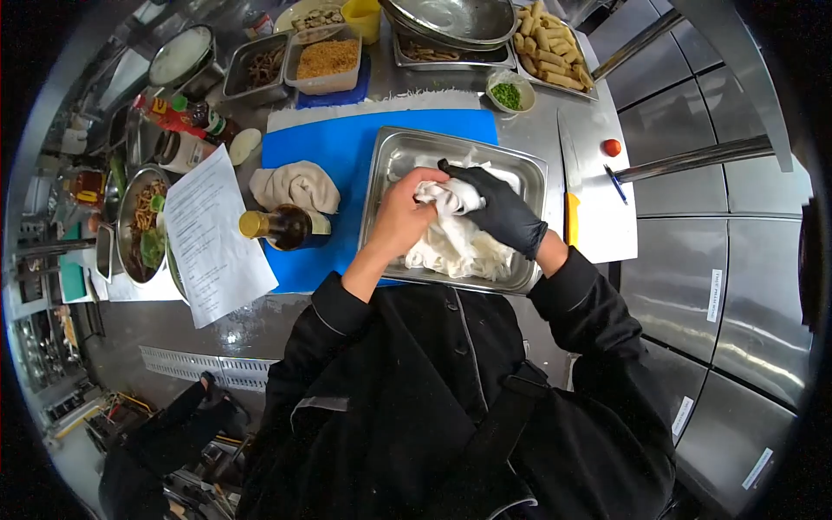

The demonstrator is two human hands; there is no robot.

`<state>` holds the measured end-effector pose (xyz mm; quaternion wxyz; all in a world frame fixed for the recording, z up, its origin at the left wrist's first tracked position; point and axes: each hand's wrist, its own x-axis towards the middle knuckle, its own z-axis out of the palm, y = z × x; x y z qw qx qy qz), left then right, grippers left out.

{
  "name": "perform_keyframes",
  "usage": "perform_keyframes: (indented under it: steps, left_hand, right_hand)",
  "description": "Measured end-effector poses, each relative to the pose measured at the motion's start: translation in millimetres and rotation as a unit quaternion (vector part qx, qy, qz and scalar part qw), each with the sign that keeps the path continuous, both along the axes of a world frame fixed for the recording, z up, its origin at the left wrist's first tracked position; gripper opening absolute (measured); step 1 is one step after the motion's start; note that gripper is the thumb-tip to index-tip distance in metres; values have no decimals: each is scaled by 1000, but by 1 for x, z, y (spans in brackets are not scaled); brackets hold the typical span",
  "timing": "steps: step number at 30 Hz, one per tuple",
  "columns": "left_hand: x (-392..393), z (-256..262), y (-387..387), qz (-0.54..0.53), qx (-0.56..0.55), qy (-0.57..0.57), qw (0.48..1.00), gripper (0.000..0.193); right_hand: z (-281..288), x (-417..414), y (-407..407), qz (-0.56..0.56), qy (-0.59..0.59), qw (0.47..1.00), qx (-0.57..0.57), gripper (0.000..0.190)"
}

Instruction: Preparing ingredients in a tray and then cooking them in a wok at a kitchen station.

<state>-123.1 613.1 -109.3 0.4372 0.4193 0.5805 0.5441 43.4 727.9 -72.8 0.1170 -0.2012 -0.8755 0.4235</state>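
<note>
My bare left hand [404,211] and my right hand [497,198], in a black glove, are closed on a bunch of soft white strips [448,195]. I cannot tell what the strips are made of; they look like flat noodles or shredded food. Below the hands, more white strips [465,257] lie in a rectangular stainless steel tray [534,175]. The tray rests partly on a blue cutting board [312,140]. Left of it on the board are a crumpled beige cloth [292,185] and a bottle with a yellow cap [283,227].
A knife with a yellow handle [572,218], a pen [615,184] and a small tomato [611,147] lie right. Beyond stand chopped greens [506,97], rolls [552,49] and a crumb tub [328,62]. A printed sheet [218,244] is left; another person's legs [188,416] show lower left.
</note>
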Motion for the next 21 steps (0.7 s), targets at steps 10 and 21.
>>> perform_keyframes:
  steps: [10,21]
  left_hand:
    - [-3,-2,-2,15,6,136,991,39]
    - [-16,-18,6,-28,-27,322,946,36]
  right_hand:
    - [72,15,25,-22,-79,987,138,32]
    - [148,8,7,9,-102,959,263,34]
